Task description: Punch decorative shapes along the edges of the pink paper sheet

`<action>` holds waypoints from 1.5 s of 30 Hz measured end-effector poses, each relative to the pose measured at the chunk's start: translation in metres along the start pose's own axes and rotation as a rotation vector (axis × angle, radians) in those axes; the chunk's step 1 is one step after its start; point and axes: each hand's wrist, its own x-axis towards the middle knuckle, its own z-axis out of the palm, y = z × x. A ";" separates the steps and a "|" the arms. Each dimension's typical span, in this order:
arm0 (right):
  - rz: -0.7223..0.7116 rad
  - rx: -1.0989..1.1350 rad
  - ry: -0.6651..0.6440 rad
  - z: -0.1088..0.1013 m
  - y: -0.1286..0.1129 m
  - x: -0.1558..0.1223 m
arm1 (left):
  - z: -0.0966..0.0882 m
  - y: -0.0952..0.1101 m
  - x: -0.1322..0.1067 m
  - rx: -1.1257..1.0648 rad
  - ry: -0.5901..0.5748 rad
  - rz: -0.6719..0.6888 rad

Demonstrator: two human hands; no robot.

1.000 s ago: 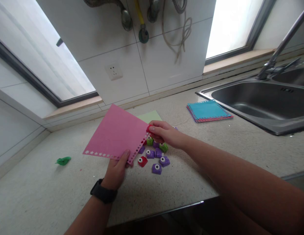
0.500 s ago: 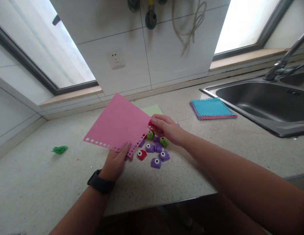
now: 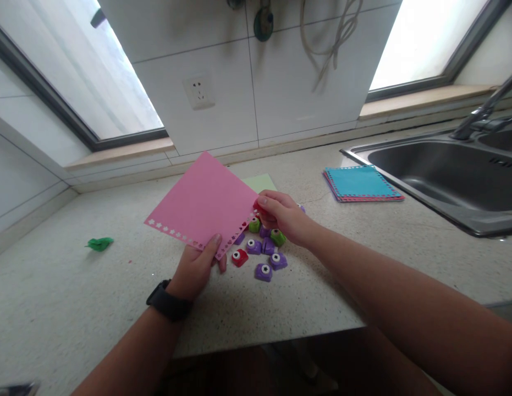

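Pinched: pink paper sheet (image 3: 202, 201), near corner in left hand (image 3: 197, 268); red punch (image 3: 258, 207) squeezed on its right edge by right hand (image 3: 285, 216), above the countertop (image 3: 74, 297) and loose punches (image 3: 262, 253).

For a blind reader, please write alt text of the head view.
The left hand holds a pink paper sheet while the right hand presses a red punch on its edge. Small punches lie on the countertop.
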 end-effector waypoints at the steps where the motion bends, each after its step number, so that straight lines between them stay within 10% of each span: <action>1: 0.002 0.012 0.005 0.000 0.000 0.000 | 0.000 0.000 0.000 0.006 0.001 0.001; 45: 0.011 0.077 -0.041 0.003 0.003 0.002 | -0.002 0.000 0.000 0.015 -0.017 0.014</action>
